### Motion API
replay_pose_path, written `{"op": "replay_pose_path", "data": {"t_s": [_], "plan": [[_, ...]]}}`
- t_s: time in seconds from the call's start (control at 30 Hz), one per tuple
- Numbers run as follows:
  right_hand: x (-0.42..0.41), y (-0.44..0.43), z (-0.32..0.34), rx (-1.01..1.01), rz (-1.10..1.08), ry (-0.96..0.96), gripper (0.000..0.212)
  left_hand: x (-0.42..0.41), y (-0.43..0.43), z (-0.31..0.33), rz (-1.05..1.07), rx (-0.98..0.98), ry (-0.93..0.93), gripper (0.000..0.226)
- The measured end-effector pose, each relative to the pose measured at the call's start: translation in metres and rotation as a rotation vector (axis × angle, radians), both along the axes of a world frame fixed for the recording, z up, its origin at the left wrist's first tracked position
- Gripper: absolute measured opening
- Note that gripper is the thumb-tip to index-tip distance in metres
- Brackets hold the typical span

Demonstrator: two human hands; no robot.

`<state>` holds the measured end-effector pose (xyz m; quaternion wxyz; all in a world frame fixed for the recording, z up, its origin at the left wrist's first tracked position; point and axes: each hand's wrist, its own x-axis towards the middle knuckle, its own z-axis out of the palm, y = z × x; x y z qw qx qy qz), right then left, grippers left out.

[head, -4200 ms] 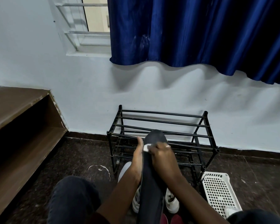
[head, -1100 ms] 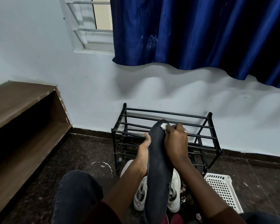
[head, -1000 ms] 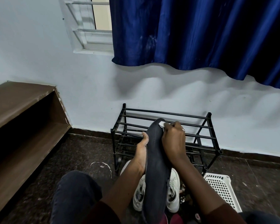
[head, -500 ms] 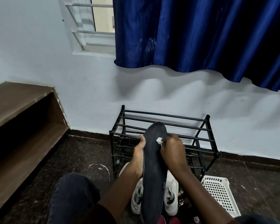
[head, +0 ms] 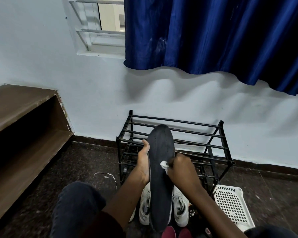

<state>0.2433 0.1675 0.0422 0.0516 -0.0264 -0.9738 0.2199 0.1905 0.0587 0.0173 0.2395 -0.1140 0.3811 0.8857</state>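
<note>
I take the black shoe rack (head: 221,124) against the wall as my marker. Far left of the rack I see a brown wooden shelf (head: 24,134). Also left of the rack, but nearer to me, is a knee (head: 76,203) in dark cloth. In front of the rack's left half, the left hand (head: 143,163) grips the dark insole (head: 159,182) by its left edge, thumb along the rim and fingers hidden behind it. The insole stands nearly upright in the air, its toe end up over the rack's top bars, above a pair of white sneakers (head: 180,205) on the floor before the rack. The right hand (head: 181,170), fingers curled, pinches a small white wad (head: 163,164) and presses it to the insole's right side at mid-length. Right of the rack's foot lies a white basket (head: 230,205).
</note>
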Motion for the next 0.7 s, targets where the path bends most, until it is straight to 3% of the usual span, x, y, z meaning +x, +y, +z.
{"op": "replay_pose_path", "data": {"t_s": [0.1, 0.27, 0.33, 0.43, 0.57, 0.7], "plan": [[0.008, 0.000, -0.001, -0.159, 0.071, -0.077, 0.018, -0.002, -0.001, -0.001, 0.020, -0.008, 0.015, 0.071], [-0.013, 0.004, 0.003, -0.082, 0.053, 0.184, 0.010, 0.000, 0.005, 0.003, -0.112, 0.037, 0.042, 0.076], [-0.027, 0.005, 0.006, -0.061, 0.015, 0.287, 0.012, 0.005, 0.003, 0.007, -0.173, 0.077, 0.097, 0.062], [-0.035, 0.003, 0.011, -0.076, -0.004, 0.303, 0.018, 0.007, -0.003, 0.001, -0.221, 0.171, 0.202, 0.061], [-0.020, -0.006, -0.002, -0.052, 0.085, 0.285, 0.019, 0.007, 0.000, 0.007, -0.025, 0.113, 0.224, 0.041], [0.013, -0.020, -0.024, -0.067, 0.253, 0.329, 0.015, -0.004, 0.000, -0.005, 0.129, 0.140, 0.099, 0.062]]}}
